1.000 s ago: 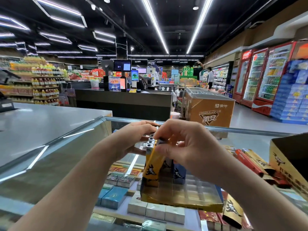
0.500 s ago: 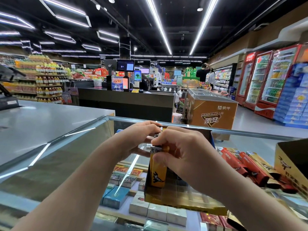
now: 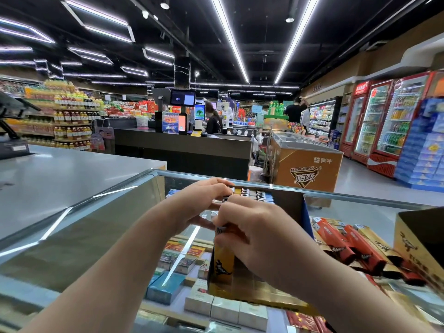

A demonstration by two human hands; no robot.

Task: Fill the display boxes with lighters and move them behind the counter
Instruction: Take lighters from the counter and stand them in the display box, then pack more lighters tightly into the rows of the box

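The right hand [image 3: 254, 234] hides most of the display box [image 3: 242, 294].

Upright yellow lighter [image 3: 223, 260] in display box [image 3: 295, 205]

A display box [image 3: 288, 207] is standing on the glass table [image 3: 101, 227], with lighters [image 3: 249, 194] sitting upright inside it. Loose lighters [image 3: 348, 243] are lying to its right, and a second box [image 3: 418, 241] is sitting further right. Both hands [image 3: 249, 227] are meeting at the box's near side.
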